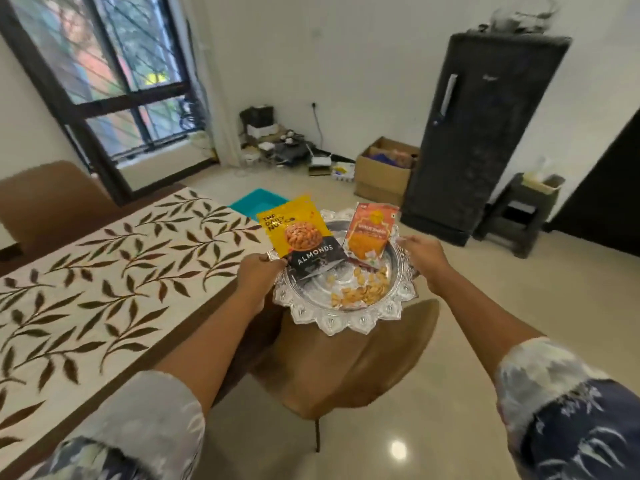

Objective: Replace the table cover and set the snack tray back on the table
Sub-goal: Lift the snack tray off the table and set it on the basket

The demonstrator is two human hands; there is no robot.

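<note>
Head view: the round silver metal tray with a scalloped, embossed rim (pixel 346 323) sits between both hands, off the surface and just beside its long edge, over a tan upholstered chair (pixel 346 368). Whether the tray touches the chair's back cannot be told. The left grip (pixel 258 271) is closed round the tray's left rim, fingers curled over the edge next to the packets. The right grip (pixel 420 252) pinches the right rim, with the thumb on top.

Three packets lie on the tray. A yellow and black pouch marked ALMONDS (pixel 301 237) leans across the far left part, its top reaching past the rim. An orange snack pouch (pixel 370 232) lies beside it on the far right. A clear packet of small yellow snack pieces (pixel 360 289) rests nearer, right of centre.

To the left, a cream table cover printed with brown leafy sprigs (pixel 104 271) lies spread along the brown wooden surface (pixel 162 192), whose dark edge shows at the far end. A second tan chair (pixel 52 199) stands at the far side of it.

Both forearms reach forward out of rolled blue and white patterned sleeves (pixel 571 410). Beyond the tray, a teal flat object (pixel 258 202) lies on the glossy beige floor. A tall dark refrigerator (pixel 485 133) stands by the white wall with an open cardboard box (pixel 381 171) to its left. A dark-framed window (pixel 104 64) fills the upper left.
</note>
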